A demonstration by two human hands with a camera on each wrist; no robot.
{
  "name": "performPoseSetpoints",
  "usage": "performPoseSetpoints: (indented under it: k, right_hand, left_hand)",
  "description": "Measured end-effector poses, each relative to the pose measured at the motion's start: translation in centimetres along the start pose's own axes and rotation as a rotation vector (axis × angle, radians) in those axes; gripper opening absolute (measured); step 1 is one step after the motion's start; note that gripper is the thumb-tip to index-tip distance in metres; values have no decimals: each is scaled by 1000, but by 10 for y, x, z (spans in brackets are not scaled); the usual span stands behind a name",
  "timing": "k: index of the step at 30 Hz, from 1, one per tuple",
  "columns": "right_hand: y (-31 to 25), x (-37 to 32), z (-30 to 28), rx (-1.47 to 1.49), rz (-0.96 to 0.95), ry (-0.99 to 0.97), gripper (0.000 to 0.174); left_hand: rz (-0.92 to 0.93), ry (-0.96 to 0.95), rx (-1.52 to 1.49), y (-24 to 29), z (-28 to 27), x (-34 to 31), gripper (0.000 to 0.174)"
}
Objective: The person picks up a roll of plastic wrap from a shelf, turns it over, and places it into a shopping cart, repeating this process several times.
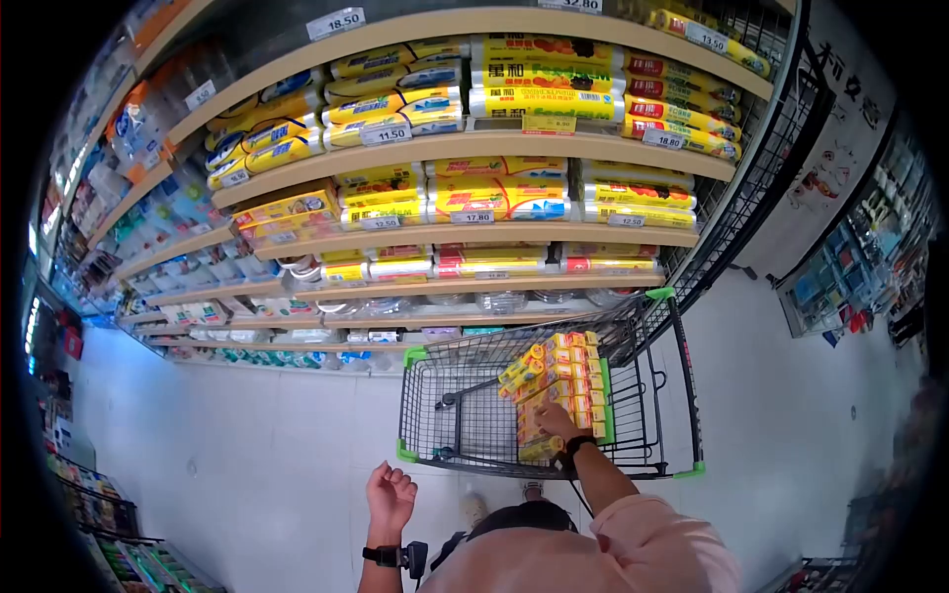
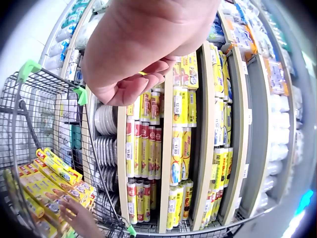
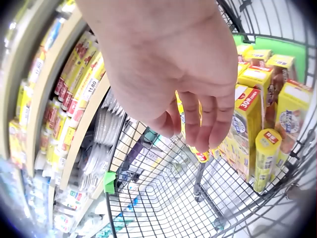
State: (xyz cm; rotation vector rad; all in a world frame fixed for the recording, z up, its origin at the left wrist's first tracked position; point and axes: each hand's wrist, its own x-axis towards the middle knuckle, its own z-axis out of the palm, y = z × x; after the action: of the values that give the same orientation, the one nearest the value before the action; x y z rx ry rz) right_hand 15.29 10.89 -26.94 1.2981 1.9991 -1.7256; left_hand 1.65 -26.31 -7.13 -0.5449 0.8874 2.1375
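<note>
My right hand (image 1: pixel 557 423) reaches down into the shopping cart (image 1: pixel 465 348), fingers lying over the stacked yellow boxes (image 1: pixel 581 387) at its right end. In the left wrist view the fingers of that right hand (image 2: pixel 81 216) are spread across the box tops, and nothing shows gripped in them. A yellow roll (image 2: pixel 59 167) lies on top of the pile, and another yellow roll (image 3: pixel 267 156) stands upright beside the boxes in the right wrist view. Outside the cart, my left hand (image 1: pixel 392 494) hangs with loosely curled fingers and holds nothing.
Behind the cart rises a tall shelf unit with wooden shelf edges (image 1: pixel 494 234), loaded with yellow rolls (image 1: pixel 395 107) and price tags. Stacked plastic bowls (image 2: pixel 105 148) sit on a lower shelf. White tiled floor (image 1: pixel 267 425) spreads around the cart. Other goods racks (image 1: pixel 850 267) stand at right.
</note>
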Motion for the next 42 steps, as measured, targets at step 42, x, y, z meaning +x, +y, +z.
performPoseSetpoints:
  k: [42]
  right_hand:
    - [61,-155,-207,121,-439,296,20]
  left_hand:
    - [-137,-279,143,-193,89,-27,28]
